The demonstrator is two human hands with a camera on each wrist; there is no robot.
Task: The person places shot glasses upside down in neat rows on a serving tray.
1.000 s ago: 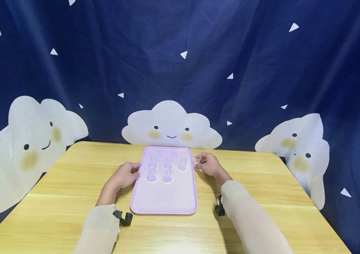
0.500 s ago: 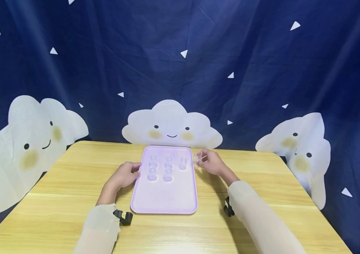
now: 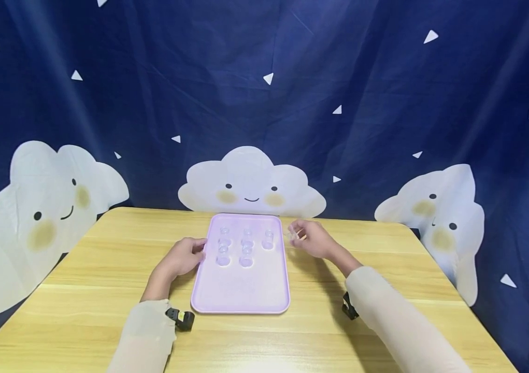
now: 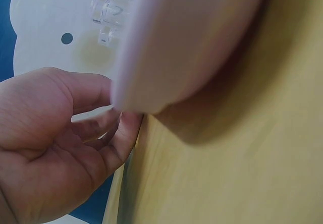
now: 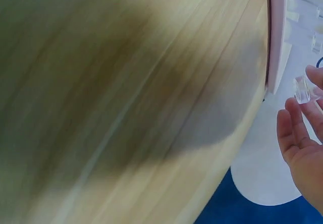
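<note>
A lilac tray (image 3: 241, 290) lies on the wooden table, and its near part is bare. On its far half stand several small clear cups (image 3: 246, 258) in rows. My left hand (image 3: 185, 256) grips the tray's left rim. In the left wrist view the thumb lies at the rim of the tray (image 4: 151, 57) and the fingers are curled at its underside. Just outside the right rim, my right hand (image 3: 313, 239) pinches a small clear cup (image 5: 302, 89) between thumb and fingers. In the head view those fingers partly hide this cup (image 3: 291, 235).
The wooden table (image 3: 376, 259) runs back to a dark blue curtain (image 3: 227, 77) printed with white clouds. A black wrist camera (image 3: 181, 318) sits at my left sleeve, another camera (image 3: 350, 306) at the right one.
My right forearm has swung to the right, and the pinched cup has turned in the fingers, a little farther from the tray's rim. The left hand and tray stay put.
</note>
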